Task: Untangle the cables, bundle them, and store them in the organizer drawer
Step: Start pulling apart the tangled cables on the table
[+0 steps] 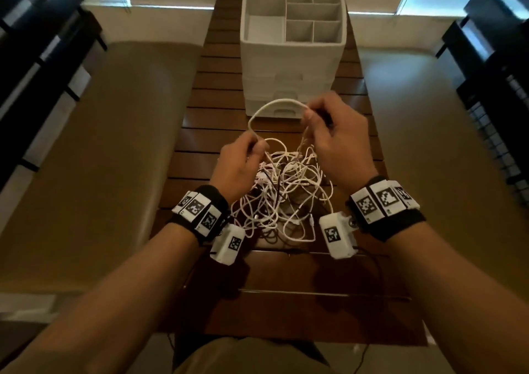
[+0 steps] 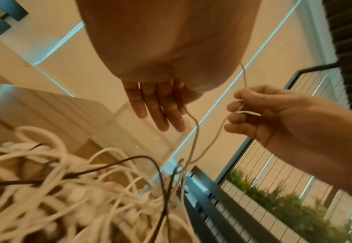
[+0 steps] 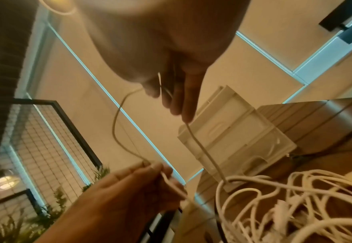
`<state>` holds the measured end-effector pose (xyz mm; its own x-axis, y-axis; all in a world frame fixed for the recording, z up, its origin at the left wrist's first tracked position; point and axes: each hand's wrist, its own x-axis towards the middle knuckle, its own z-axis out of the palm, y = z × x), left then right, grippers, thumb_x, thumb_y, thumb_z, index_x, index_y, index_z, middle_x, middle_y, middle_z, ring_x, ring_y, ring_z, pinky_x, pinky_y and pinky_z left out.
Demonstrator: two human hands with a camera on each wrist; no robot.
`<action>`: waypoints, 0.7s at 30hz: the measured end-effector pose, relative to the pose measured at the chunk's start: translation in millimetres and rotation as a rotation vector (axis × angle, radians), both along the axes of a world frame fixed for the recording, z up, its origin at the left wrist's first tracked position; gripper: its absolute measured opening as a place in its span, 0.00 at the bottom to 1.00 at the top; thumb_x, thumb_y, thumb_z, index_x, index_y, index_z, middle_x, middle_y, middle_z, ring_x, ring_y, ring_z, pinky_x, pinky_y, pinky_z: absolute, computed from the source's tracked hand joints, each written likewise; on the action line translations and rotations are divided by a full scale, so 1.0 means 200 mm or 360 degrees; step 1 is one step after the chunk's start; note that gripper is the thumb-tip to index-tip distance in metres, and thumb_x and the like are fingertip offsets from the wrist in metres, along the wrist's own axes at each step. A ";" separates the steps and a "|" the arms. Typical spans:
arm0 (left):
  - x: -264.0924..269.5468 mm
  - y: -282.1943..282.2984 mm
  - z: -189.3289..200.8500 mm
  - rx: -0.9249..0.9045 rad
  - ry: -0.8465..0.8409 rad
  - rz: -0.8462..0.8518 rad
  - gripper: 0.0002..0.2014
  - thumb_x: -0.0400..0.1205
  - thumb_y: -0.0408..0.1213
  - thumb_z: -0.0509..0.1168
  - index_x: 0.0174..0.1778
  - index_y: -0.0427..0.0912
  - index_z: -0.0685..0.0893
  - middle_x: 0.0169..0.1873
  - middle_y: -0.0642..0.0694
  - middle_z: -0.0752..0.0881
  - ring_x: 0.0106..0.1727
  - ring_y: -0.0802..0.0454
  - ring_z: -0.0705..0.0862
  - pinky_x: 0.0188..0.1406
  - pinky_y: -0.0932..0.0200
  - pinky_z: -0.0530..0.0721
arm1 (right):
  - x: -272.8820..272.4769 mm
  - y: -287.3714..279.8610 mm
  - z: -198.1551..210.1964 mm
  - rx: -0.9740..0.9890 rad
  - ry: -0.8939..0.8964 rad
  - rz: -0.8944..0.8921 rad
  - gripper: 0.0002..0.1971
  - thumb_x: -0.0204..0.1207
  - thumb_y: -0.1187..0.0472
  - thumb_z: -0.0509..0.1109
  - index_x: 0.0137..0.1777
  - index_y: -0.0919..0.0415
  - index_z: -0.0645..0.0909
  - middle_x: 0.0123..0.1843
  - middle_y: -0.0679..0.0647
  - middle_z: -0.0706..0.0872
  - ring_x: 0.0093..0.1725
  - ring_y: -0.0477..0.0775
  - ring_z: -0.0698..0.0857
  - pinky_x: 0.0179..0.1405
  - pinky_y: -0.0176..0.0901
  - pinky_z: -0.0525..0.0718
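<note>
A tangle of cables point(image 1: 282, 199) is lying on the slatted dark wooden worktop point(image 1: 217, 110), between the person's two wrists. Most of the strands are thin, white and round, looping over one another in loose curls with small white plugs showing here and there; a few thin dark cables point(image 2: 116, 166) are running through the pile.

One white cable point(image 1: 274, 105) is being held up clear of the heap as an arch between the hands. The left hand point(image 1: 239, 163) is pinching one side of it between thumb and fingertips, its other fingers point(image 2: 160, 113) hanging fairly straight. The right hand point(image 1: 333, 136) is pinching the other side, fingers curled around the strand, which is dropping from there back into the pile. In the left wrist view a short white end is sticking out past the right hand's curled fingers point(image 2: 236, 115).

The organizer point(image 1: 292, 50) is standing on the worktop just beyond the hands: a white box with an open top split into several compartments and stacked drawers below, all pushed in. The lowest drawer point(image 1: 286, 110) is sitting right behind the raised loop.
</note>
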<state>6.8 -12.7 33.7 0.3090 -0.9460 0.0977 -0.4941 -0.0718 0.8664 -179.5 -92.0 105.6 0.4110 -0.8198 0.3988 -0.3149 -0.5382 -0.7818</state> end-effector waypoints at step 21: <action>-0.04 0.05 0.23 0.0037 0.0897 0.0013 0.42 0.88 0.68 0.46 0.38 0.34 0.90 0.20 0.48 0.73 0.20 0.52 0.70 0.21 0.60 0.75 | 0.00 0.00 0.28 -0.0733 -0.0360 -0.0216 0.04 0.85 0.68 0.73 0.53 0.70 0.86 0.49 0.61 0.87 0.47 0.53 0.87 0.46 0.38 0.85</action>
